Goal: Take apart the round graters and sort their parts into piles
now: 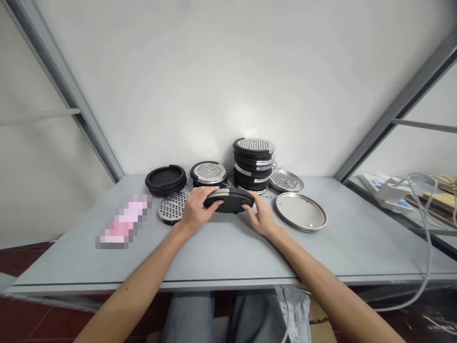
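My left hand point(197, 208) and my right hand point(262, 216) both grip a round black disc with a metal rim point(230, 200), held tilted just above the grey table point(221, 247). Each hand's fingers curl over one end of it. Right behind it rises a stack of black and metal grater discs point(254, 164). A loose perforated metal disc point(172, 207) lies by my left hand.
A pile of black rings point(166, 179) and a grater-topped black disc point(209, 173) stand at the back left. Perforated plates point(286, 181) and smooth metal lids point(302, 211) lie to the right. A blurred pink patch point(123, 221) is at left. Cables and boxes point(410, 195) sit at far right.
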